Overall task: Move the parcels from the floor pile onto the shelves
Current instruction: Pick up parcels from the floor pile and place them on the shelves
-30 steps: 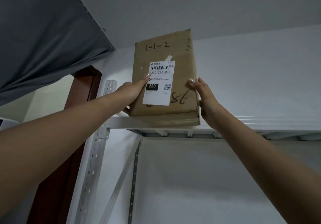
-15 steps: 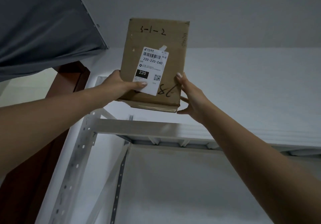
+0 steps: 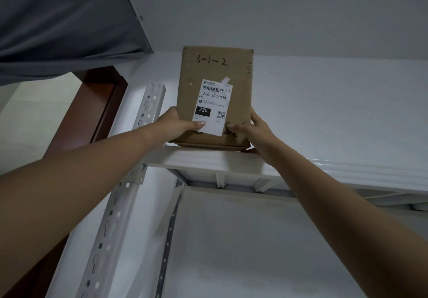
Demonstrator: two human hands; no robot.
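A flat brown cardboard parcel (image 3: 214,73) with a white shipping label and handwritten "3-1-2" stands upright, its bottom edge at the front lip of the white top shelf (image 3: 312,168). My left hand (image 3: 176,124) grips its lower left corner, thumb across the label. My right hand (image 3: 254,128) grips the lower right corner, thumb on the front face and fingers behind. Both arms reach up overhead.
A white perforated shelf upright (image 3: 115,205) runs up at the left, with a diagonal brace behind it. A red-brown door frame (image 3: 92,117) and a dark grey hanging cloth (image 3: 58,20) lie to the left. White wall backs the shelves.
The parcel was lifted off the shelf edge half a second ago and has come back down onto the shelf's front lip. My right thumb has moved onto its front face.
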